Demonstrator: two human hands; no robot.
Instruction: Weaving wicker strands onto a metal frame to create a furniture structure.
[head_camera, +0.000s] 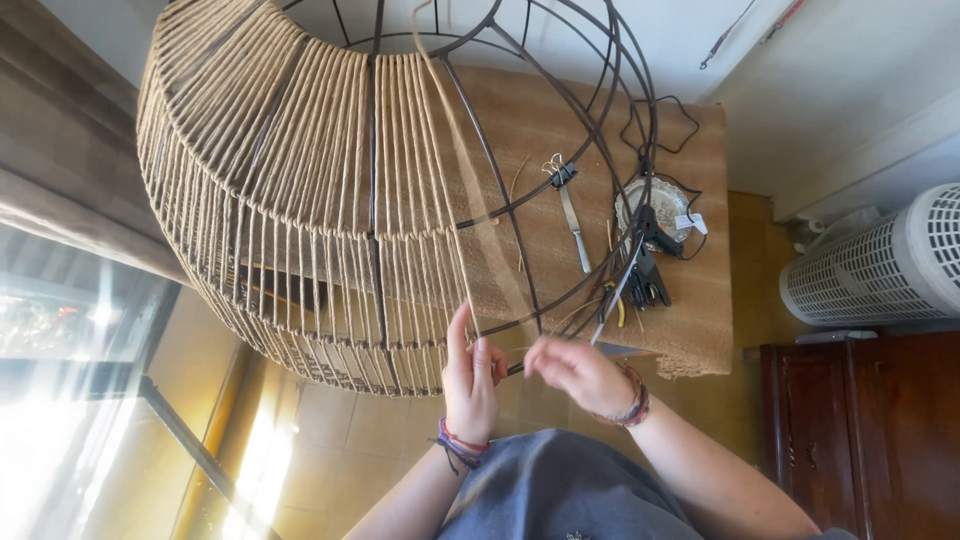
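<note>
**A:** Lampshade frame (400, 180), that big dark wire cage: where does it sit?

**B:** It fills most of what I see, tipped on its side over the bench (700, 300), its lower rim right at my hands. The left part is covered with tan jute cord (300, 180) wound in close upright rows; the right part is bare wire ribs and hoops.

**A:** And the bench itself?

**B:** It wears a woven tan cover, and the tools lie on it behind the bare ribs. Past it to the right stands a white slatted appliance (890, 260) above a dark wooden cabinet (860, 430). A tiled floor (340, 440) shows below the frame, bright with sun on the left.

**A:** Your left hand?

**B:** My left hand (470, 375) is up against the lower rim where the wound rows end, fingers straight and together, pressing on the cord there. One loose strand (450, 130) runs from it up across the frame.

**A:** The right one?

**B:** My right hand (575, 370) is just beside it, fingers curled close, blurred; I cannot tell whether it pinches the strand.

**A:** The small things?

**B:** A black glue gun (650, 240) with its cable (665, 125) beside a small round dish (650, 200), black-handled scissors (645, 285), a metal blade (575, 235) and a binder clip (560, 172) on a rib.
</note>
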